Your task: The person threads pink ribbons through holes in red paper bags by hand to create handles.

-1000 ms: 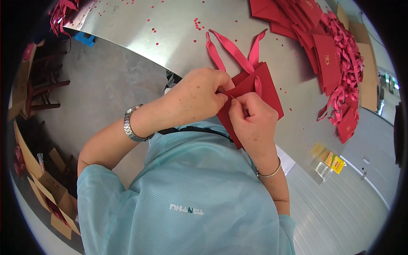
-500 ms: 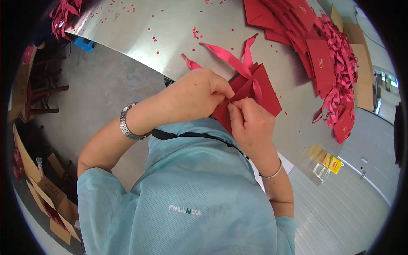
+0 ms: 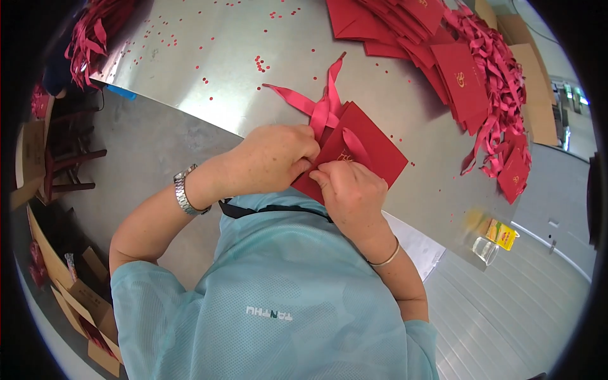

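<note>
A small red paper gift bag (image 3: 373,142) with gold print is held tilted at the metal table's near edge, just in front of my body. Pink ribbons (image 3: 294,100) stick out past its far left side, and a shorter loop (image 3: 356,147) lies over its printed face. My left hand (image 3: 275,158) pinches the bag's left edge, its fingertips partly hidden. Close beside it, my right hand (image 3: 353,199) is closed on the near part of the bag, thumb and forefinger together. Whether a ribbon end is between the fingertips, I cannot tell.
Stacked red bags (image 3: 411,47) and a heap of pink ribbons (image 3: 503,82) fill the table's far right. Red paper dots (image 3: 259,63) dot the metal table (image 3: 221,82). Toward the near right are a glass (image 3: 485,251), a yellow packet (image 3: 501,235) and white paper (image 3: 415,247).
Both hands and the bag have shifted left and slightly nearer in view. The bag has turned so its gold print shows, and the ribbons lie closer together.
</note>
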Available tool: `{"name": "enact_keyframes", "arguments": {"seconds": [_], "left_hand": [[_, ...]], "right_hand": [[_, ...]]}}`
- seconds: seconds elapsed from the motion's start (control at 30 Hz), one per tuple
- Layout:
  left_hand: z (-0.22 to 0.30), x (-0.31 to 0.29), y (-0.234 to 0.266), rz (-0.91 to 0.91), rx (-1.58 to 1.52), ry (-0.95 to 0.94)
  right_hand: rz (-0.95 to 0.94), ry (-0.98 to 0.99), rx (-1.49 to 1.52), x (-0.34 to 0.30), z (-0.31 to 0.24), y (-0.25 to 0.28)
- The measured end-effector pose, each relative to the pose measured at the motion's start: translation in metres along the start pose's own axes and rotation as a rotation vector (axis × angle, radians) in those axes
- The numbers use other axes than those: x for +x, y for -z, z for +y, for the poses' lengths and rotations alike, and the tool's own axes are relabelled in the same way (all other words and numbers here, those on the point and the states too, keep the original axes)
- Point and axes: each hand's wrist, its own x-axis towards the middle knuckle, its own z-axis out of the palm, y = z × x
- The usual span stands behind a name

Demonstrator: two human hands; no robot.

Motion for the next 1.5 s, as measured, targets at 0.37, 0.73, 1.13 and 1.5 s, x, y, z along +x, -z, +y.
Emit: {"name": "enact_keyframes", "arguments": {"seconds": [0.37,0.73,1.13,1.5], "left_hand": [[0.004,-0.006,0.003,0.042,0.304,-0.011],[0.006,-0.015,0.010,0.059,0.513,-0.042],[-0.016,-0.048,0.042,0.376,0.529,0.183],[0.009,-0.009,-0.017,0.551,0.231,0.024]], "right_hand": [[-0.168,0.192,-0.149,0.003,0.010,0.059],[0.057,-0.136,-0.157,-0.023,0.052,0.015],[-0.107,-0.134,-0.289,-0.013,0.044,0.024],[-0.170,0.197,0.074,0.036,0.052,0.022]]}}
